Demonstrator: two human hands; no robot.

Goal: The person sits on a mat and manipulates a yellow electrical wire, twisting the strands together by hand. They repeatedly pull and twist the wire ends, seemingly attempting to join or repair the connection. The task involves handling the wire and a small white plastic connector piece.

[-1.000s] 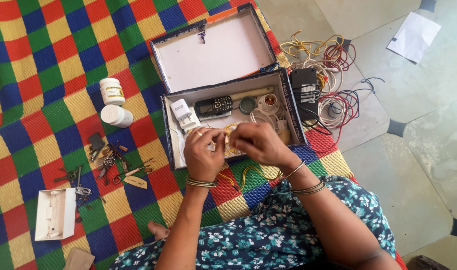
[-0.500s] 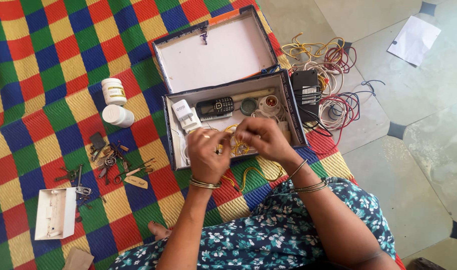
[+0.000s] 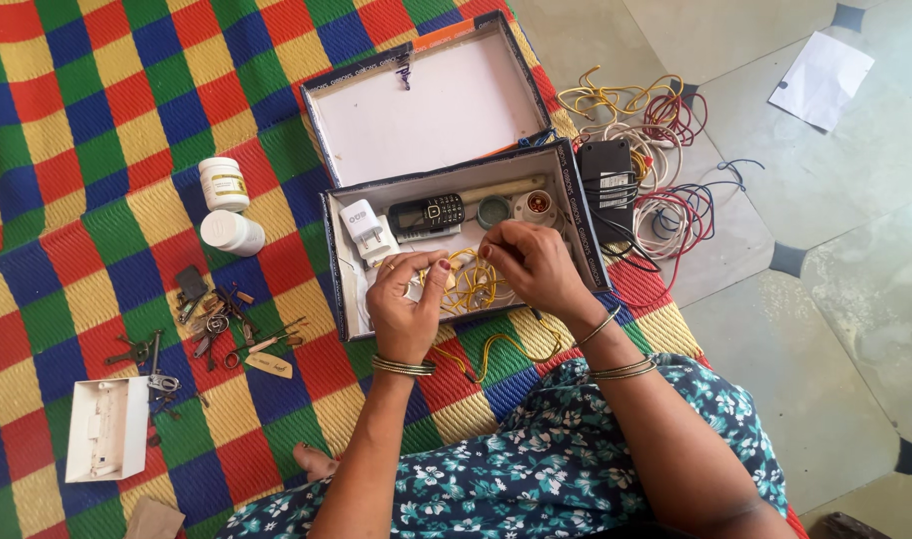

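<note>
Yellow wire (image 3: pixel 468 284) is pinched by both hands' curled fingers (image 3: pixel 431 274) over the open box (image 3: pixel 341 260).

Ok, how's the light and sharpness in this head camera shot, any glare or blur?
Head view: even daylight, soft shadows, no strong glare; mat and box look sharp; left hand and right hand on the yellow wire are slightly soft.

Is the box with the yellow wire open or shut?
Open. The box has its lid flipped back flat on the mat, and its contents show, among them a phone and white charger.
</note>
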